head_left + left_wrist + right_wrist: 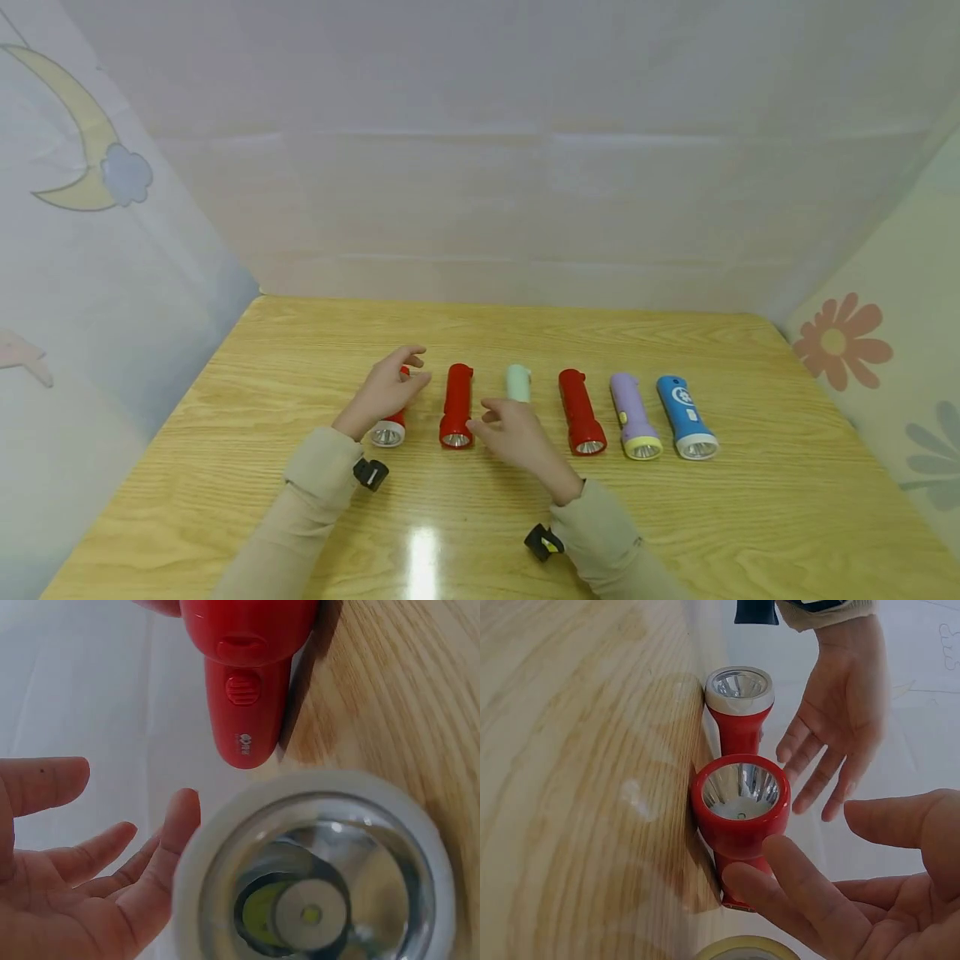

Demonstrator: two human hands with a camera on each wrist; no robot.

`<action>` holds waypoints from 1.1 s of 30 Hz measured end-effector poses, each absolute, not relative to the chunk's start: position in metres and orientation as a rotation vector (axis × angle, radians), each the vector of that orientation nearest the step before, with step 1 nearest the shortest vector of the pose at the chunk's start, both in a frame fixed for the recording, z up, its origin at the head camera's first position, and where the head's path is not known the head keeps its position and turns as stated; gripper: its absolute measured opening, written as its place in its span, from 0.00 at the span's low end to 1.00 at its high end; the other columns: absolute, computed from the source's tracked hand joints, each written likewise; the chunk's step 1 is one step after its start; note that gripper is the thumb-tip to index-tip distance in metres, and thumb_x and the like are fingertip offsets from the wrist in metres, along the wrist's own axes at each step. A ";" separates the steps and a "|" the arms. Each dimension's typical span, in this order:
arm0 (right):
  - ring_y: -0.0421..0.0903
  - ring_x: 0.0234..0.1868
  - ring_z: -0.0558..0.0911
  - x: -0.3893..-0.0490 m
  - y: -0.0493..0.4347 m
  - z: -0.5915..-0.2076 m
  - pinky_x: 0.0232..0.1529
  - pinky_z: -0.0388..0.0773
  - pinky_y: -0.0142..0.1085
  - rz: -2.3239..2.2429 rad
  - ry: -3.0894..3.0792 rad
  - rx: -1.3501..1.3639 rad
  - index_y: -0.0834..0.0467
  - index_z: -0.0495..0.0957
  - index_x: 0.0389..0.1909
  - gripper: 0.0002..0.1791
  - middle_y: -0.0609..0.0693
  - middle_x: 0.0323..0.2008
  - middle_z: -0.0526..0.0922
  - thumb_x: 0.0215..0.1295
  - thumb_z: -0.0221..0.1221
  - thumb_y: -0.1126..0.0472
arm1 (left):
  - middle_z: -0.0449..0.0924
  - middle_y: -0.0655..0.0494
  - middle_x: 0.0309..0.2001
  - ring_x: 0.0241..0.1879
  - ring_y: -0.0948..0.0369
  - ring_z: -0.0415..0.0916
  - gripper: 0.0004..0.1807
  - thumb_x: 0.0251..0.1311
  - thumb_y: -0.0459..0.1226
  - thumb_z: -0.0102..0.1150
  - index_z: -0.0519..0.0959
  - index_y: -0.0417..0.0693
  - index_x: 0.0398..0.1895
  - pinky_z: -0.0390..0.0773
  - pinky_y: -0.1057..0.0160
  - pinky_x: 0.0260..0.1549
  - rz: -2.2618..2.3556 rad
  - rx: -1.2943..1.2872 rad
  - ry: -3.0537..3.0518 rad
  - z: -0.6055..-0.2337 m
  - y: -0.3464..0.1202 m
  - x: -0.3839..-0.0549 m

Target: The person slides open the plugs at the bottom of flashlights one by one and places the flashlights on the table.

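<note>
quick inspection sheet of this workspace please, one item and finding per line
Surface: wood-grain table, glare near the front
Job's things: in a row, left to right, white-rimmed red flashlight, plain red flashlight, pale green flashlight, second plain red flashlight, purple flashlight, blue flashlight
Clutter: nothing seen
Hands: left hand partly hides the white-rimmed red flashlight, right hand the pale green one; neither grips anything
Cables: nothing seen
Surroundings: pale backdrop, printed moon, flower
</note>
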State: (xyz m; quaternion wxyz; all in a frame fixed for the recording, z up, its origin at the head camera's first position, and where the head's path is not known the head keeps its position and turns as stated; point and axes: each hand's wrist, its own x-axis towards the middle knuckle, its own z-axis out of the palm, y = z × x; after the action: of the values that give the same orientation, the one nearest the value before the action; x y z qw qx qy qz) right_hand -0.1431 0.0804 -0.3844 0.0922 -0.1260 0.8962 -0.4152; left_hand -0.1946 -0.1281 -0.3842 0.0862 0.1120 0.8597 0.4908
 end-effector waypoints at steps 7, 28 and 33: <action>0.56 0.43 0.79 -0.148 0.072 -0.390 0.40 0.77 0.45 -1.150 2.669 -0.372 0.74 0.69 0.53 0.27 0.64 0.43 0.79 0.62 0.56 0.56 | 0.68 0.35 0.55 0.44 0.46 0.75 0.24 0.64 0.35 0.48 0.63 0.37 0.62 0.77 0.58 0.34 1.325 0.314 2.571 -0.388 -0.115 -0.205; 0.38 0.11 0.64 -0.156 0.059 -0.395 0.13 0.60 0.28 -1.154 2.657 -0.421 0.65 0.74 0.26 0.11 0.45 0.12 0.68 0.62 0.56 0.61 | 0.76 0.40 0.41 0.26 0.55 0.78 0.24 0.65 0.32 0.44 0.60 0.37 0.64 0.79 0.60 0.29 1.301 0.182 2.436 -0.400 -0.101 -0.221; 0.38 0.11 0.66 -0.158 0.060 -0.397 0.14 0.62 0.28 -1.153 2.645 -0.357 0.71 0.75 0.38 0.15 0.46 0.12 0.70 0.62 0.56 0.60 | 0.76 0.42 0.40 0.26 0.55 0.78 0.24 0.66 0.33 0.43 0.59 0.39 0.65 0.79 0.60 0.29 1.299 0.177 2.416 -0.400 -0.098 -0.223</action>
State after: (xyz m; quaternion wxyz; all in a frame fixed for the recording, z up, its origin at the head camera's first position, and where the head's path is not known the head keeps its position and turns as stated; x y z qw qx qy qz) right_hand -0.1576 0.0597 -0.3966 0.1171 -0.1219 0.9035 -0.3938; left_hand -0.2226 -0.0982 -0.3999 0.1951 0.0631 0.8620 0.4636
